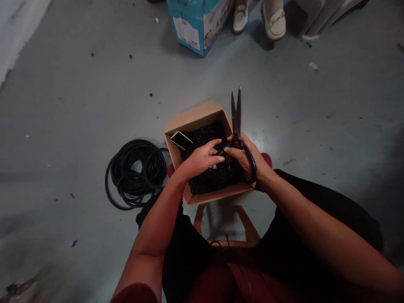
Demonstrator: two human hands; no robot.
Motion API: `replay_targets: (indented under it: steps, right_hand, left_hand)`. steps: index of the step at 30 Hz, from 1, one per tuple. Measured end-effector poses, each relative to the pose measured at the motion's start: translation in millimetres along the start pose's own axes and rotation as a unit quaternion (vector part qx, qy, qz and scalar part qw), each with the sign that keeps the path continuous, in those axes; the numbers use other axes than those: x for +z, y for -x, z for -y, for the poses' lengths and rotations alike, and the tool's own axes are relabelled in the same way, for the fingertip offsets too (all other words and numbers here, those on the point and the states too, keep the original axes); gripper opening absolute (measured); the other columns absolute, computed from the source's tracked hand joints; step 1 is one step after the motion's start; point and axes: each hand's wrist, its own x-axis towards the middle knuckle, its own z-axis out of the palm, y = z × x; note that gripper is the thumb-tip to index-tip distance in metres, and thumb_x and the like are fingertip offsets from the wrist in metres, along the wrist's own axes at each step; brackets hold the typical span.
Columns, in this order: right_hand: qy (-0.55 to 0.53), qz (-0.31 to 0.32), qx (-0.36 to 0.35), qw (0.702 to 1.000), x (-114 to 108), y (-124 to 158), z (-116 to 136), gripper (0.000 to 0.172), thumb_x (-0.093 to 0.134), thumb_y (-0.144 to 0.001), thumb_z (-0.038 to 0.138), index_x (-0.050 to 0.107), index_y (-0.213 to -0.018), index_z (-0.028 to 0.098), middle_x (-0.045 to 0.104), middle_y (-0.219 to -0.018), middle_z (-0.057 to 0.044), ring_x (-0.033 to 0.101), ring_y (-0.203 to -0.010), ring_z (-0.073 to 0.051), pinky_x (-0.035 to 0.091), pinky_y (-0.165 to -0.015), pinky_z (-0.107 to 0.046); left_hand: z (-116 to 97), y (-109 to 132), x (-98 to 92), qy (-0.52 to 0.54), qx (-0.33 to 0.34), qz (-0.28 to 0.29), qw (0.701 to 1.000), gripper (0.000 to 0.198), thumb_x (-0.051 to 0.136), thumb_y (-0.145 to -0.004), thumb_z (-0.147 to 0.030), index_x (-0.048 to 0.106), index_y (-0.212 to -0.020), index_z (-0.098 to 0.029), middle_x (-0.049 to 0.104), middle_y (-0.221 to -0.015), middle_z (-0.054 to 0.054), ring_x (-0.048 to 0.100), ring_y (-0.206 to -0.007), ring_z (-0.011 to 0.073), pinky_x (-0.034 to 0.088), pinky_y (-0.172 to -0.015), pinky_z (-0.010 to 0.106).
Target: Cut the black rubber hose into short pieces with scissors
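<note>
Scissors [236,126] with narrow, slightly parted metal blades and a black looped handle stood just right of centre, the right hand's [251,153] fingers bent round them. The left hand [202,160], at centre, was half open, its fingers near a black ribbed piece [222,150]; whether they gripped it could not be told. Smooth black tubing [121,166] lay coiled at centre left on the grey, scrap-flecked floor [78,126]. A blue printed carton [188,31] occupied upper centre. The open cardboard box [193,117], at centre, contained glossy black pieces [202,183] and a dark, pale-edged rectangular object [181,140].
</note>
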Motion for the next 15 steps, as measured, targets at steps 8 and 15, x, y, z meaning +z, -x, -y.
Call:
replay_targets:
  steps: [8,15]
  right_hand:
    - [-0.119,-0.059,0.037,0.990,3.9,-9.8,5.9,0.042,0.065,-0.066,0.030,0.046,-0.103,0.024,0.050,-0.065,0.007,0.052,-0.053,-0.012,0.042,-0.049,-0.025]
    - [-0.080,-0.061,0.006,0.995,10.8,-2.6,-10.0,0.044,0.062,-0.066,0.037,0.046,-0.103,0.021,0.050,-0.057,0.008,0.050,-0.051,-0.013,0.039,-0.049,-0.025]
  left_hand:
    - [5.0,-2.1,-2.3,-0.069,0.016,0.045,0.996,0.025,0.050,-0.083,-0.025,0.058,-0.102,-0.011,0.062,-0.079,0.004,0.058,-0.067,0.0112,0.048,-0.067,0.026]
    - [-0.8,14.4,5.0,-0.288,0.056,-0.090,0.952,0.023,0.051,-0.084,-0.024,0.061,-0.103,-0.016,0.067,-0.102,0.007,0.061,-0.094,0.0191,0.046,-0.086,0.032]
